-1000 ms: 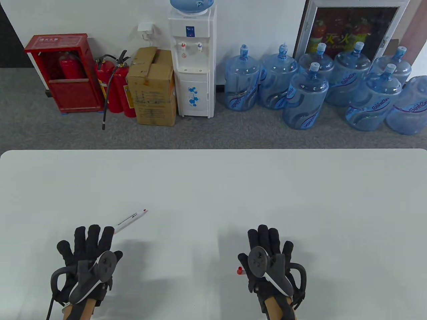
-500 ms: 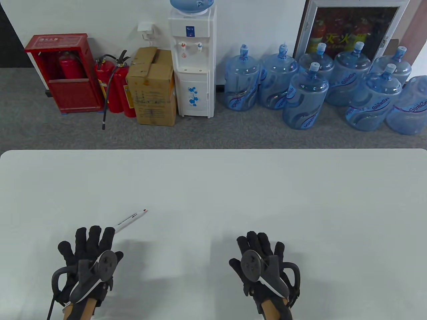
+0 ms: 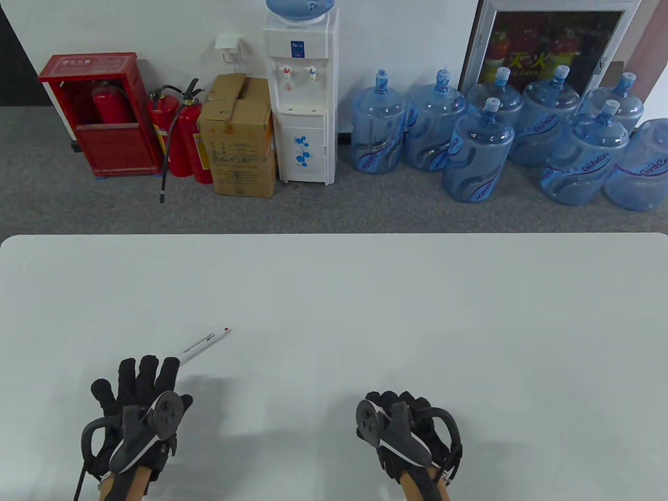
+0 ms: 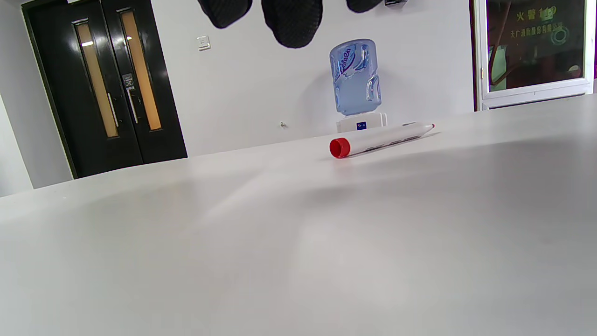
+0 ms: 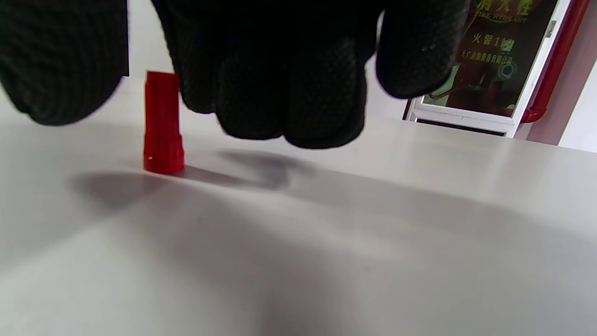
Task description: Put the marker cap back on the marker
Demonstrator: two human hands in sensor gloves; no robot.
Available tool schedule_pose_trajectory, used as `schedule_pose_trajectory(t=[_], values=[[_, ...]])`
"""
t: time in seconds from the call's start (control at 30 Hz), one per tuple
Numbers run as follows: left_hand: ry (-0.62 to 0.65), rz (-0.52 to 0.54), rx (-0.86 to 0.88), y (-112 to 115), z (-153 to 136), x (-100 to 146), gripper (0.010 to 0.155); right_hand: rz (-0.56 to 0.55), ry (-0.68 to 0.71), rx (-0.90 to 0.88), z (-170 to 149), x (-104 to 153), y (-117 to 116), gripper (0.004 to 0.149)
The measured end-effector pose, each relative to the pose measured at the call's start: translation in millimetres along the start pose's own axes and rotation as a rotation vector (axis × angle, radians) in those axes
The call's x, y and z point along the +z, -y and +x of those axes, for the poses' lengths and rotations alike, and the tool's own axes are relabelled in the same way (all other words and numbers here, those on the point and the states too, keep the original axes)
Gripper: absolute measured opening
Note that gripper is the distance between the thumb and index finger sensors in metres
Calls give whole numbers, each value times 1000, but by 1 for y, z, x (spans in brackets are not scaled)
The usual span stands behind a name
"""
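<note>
White table (image 3: 334, 292), water jugs (image 3: 477, 151) behind — right hand (image 3: 402, 430) curls over the upright cap (image 5: 162, 123) near the front edge without gripping it and could tip it, left hand (image 3: 141, 396) flat and empty by the marker (image 3: 203, 344).

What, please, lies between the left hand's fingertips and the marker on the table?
Nothing: in the left wrist view only bare table lies between the fingertips and the marker.

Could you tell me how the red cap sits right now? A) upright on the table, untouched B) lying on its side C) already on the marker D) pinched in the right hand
A: in the right wrist view the cap stands upright on the table, clear of the right hand's fingers.
</note>
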State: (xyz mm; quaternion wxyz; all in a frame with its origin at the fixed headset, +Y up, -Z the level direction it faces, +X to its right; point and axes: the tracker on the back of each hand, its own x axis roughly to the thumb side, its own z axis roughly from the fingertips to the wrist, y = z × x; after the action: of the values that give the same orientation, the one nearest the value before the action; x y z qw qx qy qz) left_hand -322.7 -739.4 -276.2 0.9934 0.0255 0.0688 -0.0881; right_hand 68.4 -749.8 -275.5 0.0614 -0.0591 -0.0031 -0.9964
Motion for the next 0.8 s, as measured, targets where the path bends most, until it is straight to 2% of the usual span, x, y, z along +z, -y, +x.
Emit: schedule_pose_trajectory(t=[0.8], values=[[2, -17, 0, 1, 1, -1, 76, 37, 18, 8, 5, 1, -1, 60]])
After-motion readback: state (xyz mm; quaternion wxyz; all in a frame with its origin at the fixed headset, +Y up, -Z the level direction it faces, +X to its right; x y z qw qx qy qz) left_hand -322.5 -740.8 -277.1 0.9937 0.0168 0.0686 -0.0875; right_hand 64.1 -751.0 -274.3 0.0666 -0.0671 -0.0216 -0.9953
